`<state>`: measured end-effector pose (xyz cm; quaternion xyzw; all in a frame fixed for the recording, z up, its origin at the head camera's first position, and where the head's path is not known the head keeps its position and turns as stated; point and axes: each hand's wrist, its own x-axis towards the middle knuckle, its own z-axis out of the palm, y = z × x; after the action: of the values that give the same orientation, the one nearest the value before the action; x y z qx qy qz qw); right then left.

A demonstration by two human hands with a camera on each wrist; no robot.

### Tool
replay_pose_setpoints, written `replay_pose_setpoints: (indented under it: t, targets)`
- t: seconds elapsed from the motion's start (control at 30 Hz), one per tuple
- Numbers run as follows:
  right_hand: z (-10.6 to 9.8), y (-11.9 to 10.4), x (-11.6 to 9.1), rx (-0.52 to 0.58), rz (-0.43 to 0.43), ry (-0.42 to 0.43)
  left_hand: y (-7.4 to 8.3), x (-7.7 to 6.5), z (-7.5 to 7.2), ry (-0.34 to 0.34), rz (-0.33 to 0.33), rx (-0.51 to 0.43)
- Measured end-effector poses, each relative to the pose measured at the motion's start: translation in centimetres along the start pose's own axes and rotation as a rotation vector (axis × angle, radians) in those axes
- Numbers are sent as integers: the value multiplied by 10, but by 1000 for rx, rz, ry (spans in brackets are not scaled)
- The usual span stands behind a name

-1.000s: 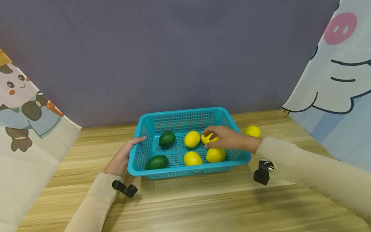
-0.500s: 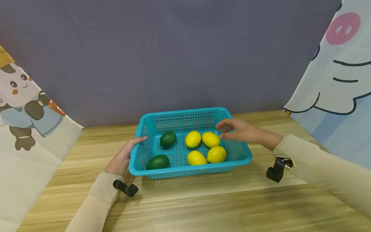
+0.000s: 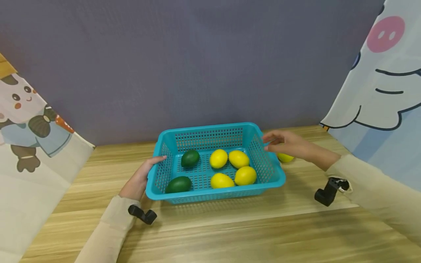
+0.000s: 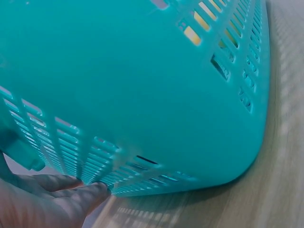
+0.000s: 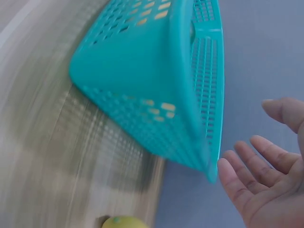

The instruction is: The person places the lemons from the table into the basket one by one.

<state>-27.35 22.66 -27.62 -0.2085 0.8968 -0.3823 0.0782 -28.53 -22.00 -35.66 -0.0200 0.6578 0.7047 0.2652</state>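
A blue plastic basket (image 3: 215,198) stands on the table, holding several yellow lemons (image 3: 245,176) on its right side. To their left lie two dark green avocados, one farther back (image 3: 190,159) and one near the front (image 3: 178,184). My left hand (image 3: 141,179) grips the basket's left end, thumb over the rim; its other fingers (image 4: 88,197) touch the slotted wall outside. Above the right rim is my right hand (image 3: 289,146), fingers loosely bent and holding nothing. Another lemon (image 3: 285,157) lies on the table outside the basket, partly hidden under that hand.
The wooden table (image 3: 210,233) extends in front of the basket and to both sides. A dark grey partition (image 3: 197,65) rises right behind it. Printed cloths with cartoon figures hang at the left (image 3: 49,175) and the right (image 3: 388,102).
My right hand has moved right, out from over the lemons inside the basket to beyond its right rim, its fingers off the lemon. The left hand has stayed on the basket's left end.
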Motion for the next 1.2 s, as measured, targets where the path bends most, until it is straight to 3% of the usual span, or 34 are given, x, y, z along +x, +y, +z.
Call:
replay_pose_setpoints:
  t: [0.63,1.2]
  targets:
    - [-19,53,-8,-39,79,142,-2,1,-1,5,-2,-11]
    - [-13,97,3,-57,130,197,-2,2,-2,-3,6,2]
